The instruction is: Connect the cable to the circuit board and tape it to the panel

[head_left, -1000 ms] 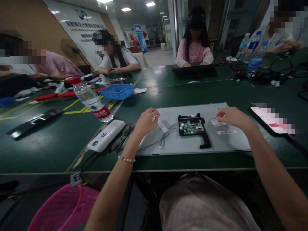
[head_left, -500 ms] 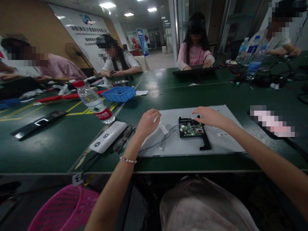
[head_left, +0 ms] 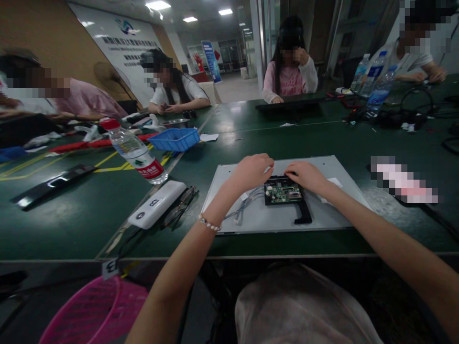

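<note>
A green circuit board [head_left: 281, 193] sits in a black plastic bracket [head_left: 304, 215] on a flat grey metal panel [head_left: 258, 222]. My left hand [head_left: 253, 170] is bent over the bracket's far left corner, its curled fingers closed there. At the far right corner, my right hand [head_left: 304, 176] pinches the bracket's far edge; the fingertips partly hide the contact. Thin grey cables [head_left: 247, 203] run from the board's left side across the panel. A white label [head_left: 335, 183] shows beside my right wrist.
Left of the panel lie eyeglasses [head_left: 181, 205], a white power bank [head_left: 158, 203] and a tilted water bottle [head_left: 134, 153]. A blue tray [head_left: 174, 139] stands farther back. At right is a blurred-out phone-like object [head_left: 403, 181]. A pink basket [head_left: 96, 310] is below the table edge. Several people sit around.
My left hand has moved right, from the cables to the bracket's far left corner. My right hand has shifted slightly at the far edge. The person opposite has raised a hand.
</note>
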### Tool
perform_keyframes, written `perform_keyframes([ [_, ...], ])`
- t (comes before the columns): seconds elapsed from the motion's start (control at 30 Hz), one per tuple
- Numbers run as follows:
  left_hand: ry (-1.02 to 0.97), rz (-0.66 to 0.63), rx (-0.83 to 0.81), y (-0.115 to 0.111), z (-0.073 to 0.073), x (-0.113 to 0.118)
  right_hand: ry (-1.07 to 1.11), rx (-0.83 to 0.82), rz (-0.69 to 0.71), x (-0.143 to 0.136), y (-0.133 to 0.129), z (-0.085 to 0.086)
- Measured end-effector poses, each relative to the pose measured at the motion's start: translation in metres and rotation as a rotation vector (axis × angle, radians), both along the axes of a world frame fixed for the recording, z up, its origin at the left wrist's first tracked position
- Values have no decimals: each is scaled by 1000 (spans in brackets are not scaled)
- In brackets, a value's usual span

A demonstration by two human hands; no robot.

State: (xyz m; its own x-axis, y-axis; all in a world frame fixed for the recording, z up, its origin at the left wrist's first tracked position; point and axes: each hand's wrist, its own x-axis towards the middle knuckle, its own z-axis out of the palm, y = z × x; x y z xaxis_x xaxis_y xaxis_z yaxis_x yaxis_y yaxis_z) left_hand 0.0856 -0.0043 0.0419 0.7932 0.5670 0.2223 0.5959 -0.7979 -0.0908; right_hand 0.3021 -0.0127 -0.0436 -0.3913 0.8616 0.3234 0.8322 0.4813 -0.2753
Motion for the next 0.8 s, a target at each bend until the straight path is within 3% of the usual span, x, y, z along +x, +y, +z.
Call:
perform_keyframes([
  [0.13,-28,-44,-88,6,-10,8,-2,49,-64,5,-3,6],
  [0.37,-73,-150,-415,13,-36,-17,-94,48,-191,29,-2,11],
  [0.57,-25,-185,-660,18,-38,-30,-86,-53,-87,48,4,3],
  [0.8,51,-173,-738,17,-34,-36,-70,-29,-26,52,4,4],
])
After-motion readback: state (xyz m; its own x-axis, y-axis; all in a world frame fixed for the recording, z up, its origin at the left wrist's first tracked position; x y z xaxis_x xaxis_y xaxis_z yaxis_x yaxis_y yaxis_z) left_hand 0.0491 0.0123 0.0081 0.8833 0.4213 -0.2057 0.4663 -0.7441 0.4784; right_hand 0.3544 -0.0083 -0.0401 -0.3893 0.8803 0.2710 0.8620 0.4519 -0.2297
